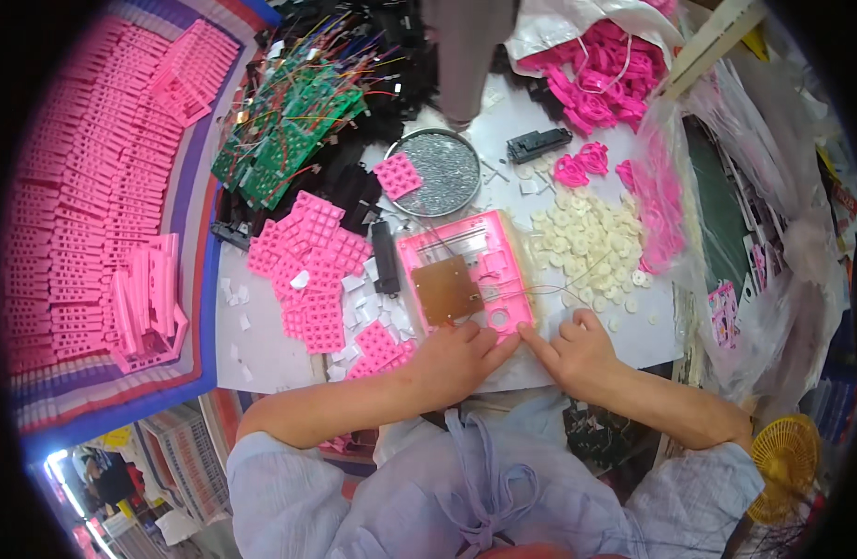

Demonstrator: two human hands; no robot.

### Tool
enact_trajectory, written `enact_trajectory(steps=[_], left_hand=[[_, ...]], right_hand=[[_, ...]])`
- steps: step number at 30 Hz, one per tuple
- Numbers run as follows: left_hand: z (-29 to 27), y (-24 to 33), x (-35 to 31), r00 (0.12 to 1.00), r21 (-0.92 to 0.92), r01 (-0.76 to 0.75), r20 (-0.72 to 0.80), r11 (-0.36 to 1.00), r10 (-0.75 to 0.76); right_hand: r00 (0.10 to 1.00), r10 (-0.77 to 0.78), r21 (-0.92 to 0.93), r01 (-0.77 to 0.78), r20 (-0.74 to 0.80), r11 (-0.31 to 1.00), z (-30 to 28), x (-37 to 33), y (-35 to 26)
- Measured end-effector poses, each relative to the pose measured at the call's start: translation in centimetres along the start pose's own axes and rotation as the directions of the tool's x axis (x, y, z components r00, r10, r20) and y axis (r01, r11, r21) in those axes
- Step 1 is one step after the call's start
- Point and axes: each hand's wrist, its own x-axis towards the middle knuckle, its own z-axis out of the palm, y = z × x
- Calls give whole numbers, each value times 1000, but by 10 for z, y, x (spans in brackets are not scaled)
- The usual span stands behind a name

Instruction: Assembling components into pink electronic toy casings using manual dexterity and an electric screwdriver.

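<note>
A pink plastic housing point(514, 279) lies open side up in front of me. A brown circuit board point(447, 291) rests over its left part, with thin wires point(550, 291) running from it to the right. My left hand point(458, 361) is closed at the near left corner, its fingers by the board's lower edge and partly hidden, its thumb reaching along the near edge. My right hand point(582, 354) has its thumb against the near right corner of the housing. Its other fingers are curled; I cannot see anything else in them.
Pink button pads point(312, 265) and white pieces lie left. Green circuit boards point(298, 130) with wires and a round tin point(438, 172) of small metal parts stand behind. White discs point(587, 233) and a bag of pink parts point(601, 79) are right. Pink housings point(84, 205) fill the left bin.
</note>
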Motion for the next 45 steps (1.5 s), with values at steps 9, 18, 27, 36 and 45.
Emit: enact_trajectory(steps=[9, 18, 27, 36, 45], left_hand=[[2, 3, -3, 991, -19, 13, -135, 1000, -16], [22, -7, -20, 959, -317, 30, -260, 948, -117], [-28, -106, 2, 597, -288, 449, -607, 846, -524], [-21, -116, 16, 589, -402, 476, -514, 782, -623], [-33, -113, 18, 707, -5, 125, -701, 992, -92]], right_hand=[[935, 334, 421, -257, -120, 870, -18, 148, 34], [893, 446, 394, -389, -61, 833, 9, 179, 26], [902, 342, 596, -126, -265, 793, 15, 149, 7], [857, 503, 789, -230, -113, 569, 22, 147, 16], [966, -123, 300, 189, -228, 935, 8, 146, -1]])
